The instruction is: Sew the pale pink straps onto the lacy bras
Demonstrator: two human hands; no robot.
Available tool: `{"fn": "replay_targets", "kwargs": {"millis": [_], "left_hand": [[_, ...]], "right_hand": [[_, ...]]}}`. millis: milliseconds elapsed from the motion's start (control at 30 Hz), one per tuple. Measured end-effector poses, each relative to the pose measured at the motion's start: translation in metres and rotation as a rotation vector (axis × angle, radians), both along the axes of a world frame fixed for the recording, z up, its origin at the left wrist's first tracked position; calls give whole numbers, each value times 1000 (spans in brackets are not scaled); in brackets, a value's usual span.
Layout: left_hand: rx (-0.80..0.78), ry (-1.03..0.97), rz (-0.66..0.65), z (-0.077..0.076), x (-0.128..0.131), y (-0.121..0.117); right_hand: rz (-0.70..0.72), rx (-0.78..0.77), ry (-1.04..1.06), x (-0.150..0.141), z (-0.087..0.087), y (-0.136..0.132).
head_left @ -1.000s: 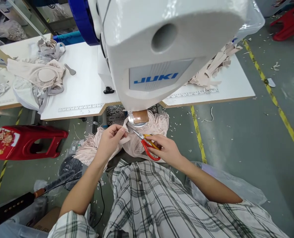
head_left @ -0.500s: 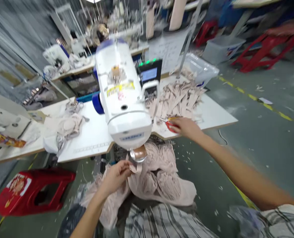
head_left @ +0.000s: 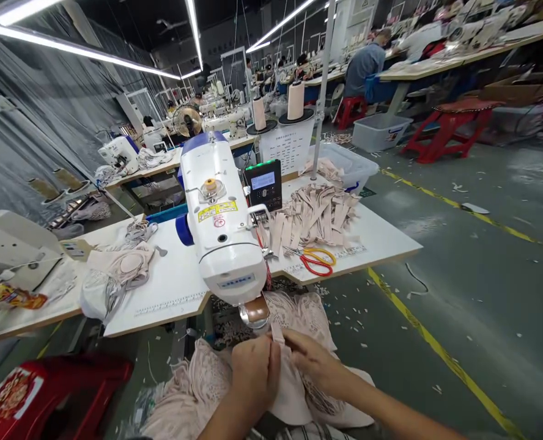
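Observation:
Just below the sewing head of a white sewing machine [head_left: 228,244], my hands work close together on a beige bra [head_left: 292,394]. My left hand [head_left: 255,366] is closed round its fabric, with the fingertips hidden from me. A short beige strap [head_left: 277,333] stands up between the hands, pinched by my right hand [head_left: 315,363]. More beige lace bras [head_left: 202,379] lie bunched in front of me, below the table edge. Scissors [head_left: 317,261] with red and yellow handles rest on the tabletop, apart from both hands.
Many cut beige straps [head_left: 320,214] are heaped on the white table [head_left: 386,235], beside a control panel [head_left: 265,183]. A clear plastic bin [head_left: 354,168] stands behind. More bra pieces [head_left: 131,263] lie left of the machine. A red stool [head_left: 46,391] is at lower left.
My right hand has left the scissors on the table and come down beside my left hand to the strap. My left hand has shifted right and lower. The view has tilted up.

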State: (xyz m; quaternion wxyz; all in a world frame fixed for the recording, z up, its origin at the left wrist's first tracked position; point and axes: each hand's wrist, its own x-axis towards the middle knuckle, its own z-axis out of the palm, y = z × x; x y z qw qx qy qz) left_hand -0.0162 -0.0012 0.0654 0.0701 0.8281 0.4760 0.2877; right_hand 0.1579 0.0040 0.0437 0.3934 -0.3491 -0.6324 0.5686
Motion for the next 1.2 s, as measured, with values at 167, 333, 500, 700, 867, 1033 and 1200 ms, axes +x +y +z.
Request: {"fn": "replay_targets", "kwargs": {"millis": [167,333,500,700,867,1033,1200], "left_hand": [[-427,-477,172,16,22,-3],[-456,-507,310,14,10,0],[-235,-216,204,-6,-8,11],[-40,53,186,-9,-10,24],[-47,173,259,-1,-13,32],[-48,174,253,1,-17,38],[-59,169,251,2,-18,40]], "right_hand": [[-245,-269,135,-12,24,17],[-311,-108,-87,-10,35,45],[-328,7,-257,-4,20,79],[-247,-28,-229,-1,12,102],[-241,111,-271,-7,13,118],[-274,172,-301,-11,13,126],[-290,160,-307,-13,16,127]]}}
